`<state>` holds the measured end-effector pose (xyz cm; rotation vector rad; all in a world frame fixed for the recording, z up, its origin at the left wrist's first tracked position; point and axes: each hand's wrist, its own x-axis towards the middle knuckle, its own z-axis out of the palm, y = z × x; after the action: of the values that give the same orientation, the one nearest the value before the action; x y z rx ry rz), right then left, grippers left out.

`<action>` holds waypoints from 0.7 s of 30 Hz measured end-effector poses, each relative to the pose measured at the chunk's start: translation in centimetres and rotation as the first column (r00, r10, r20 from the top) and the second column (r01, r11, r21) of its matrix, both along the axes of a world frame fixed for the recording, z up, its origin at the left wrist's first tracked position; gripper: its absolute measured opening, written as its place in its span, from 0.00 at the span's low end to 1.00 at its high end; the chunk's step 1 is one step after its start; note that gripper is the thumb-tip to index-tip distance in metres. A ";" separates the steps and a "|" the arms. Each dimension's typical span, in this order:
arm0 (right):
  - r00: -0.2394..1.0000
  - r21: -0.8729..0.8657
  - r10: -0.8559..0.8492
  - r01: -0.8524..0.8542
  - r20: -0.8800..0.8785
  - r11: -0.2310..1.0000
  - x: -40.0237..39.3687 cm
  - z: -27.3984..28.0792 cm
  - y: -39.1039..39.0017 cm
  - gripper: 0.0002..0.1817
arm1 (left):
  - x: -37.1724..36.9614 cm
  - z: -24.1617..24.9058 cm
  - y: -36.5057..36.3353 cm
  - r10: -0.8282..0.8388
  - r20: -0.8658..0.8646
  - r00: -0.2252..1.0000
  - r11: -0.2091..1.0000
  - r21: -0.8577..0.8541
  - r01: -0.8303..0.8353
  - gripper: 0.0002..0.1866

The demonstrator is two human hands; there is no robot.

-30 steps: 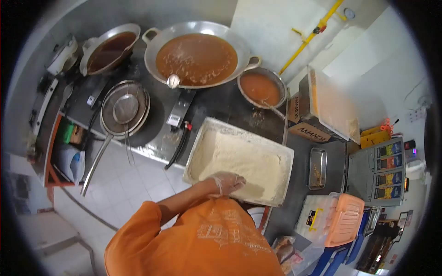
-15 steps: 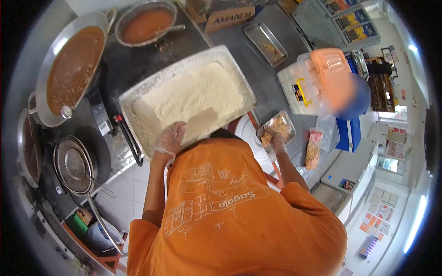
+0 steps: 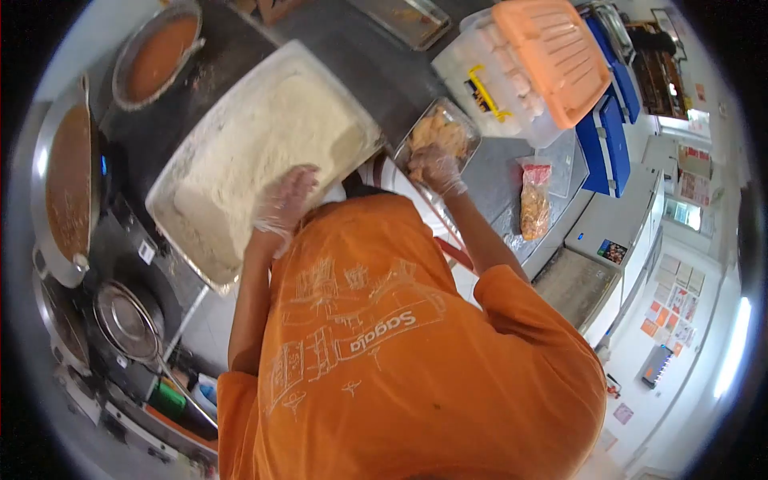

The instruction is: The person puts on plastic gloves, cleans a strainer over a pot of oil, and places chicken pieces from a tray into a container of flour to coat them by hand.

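My left hand, in a clear plastic glove, is over the near edge of a large white tub of pale flour. Its fingers are stretched out, and I see nothing held in them. On the right, my gloved right hand reaches into a small metal tray of pale orange-brown raw meat pieces. Those fingers are curled down among the pieces and seem closed on one; the fingertips are partly hidden. Flour clings to the tub's rim.
Left of the tub stand pans of brown liquid and orange-red liquid, and a round strainer. Beyond the meat tray is a clear box with an orange lid. A plastic food bag lies to the right.
The view has shifted, so the tub and meat tray sit further left and higher. My left hand stays by the tub's near edge; my right hand remains in the meat tray.
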<state>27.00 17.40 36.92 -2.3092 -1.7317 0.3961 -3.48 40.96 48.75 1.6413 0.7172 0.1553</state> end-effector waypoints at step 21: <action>0.939 0.007 -0.333 0.335 -0.088 0.942 2.1 -2.7 -0.4 0.18 | 24.9 -15.9 -9.1 -0.277 -0.760 0.588 0.556 0.372 0.743 0.41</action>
<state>29.14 17.03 34.25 -2.4694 -1.2632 0.4004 21.39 31.87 32.80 2.6181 0.6073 -0.7489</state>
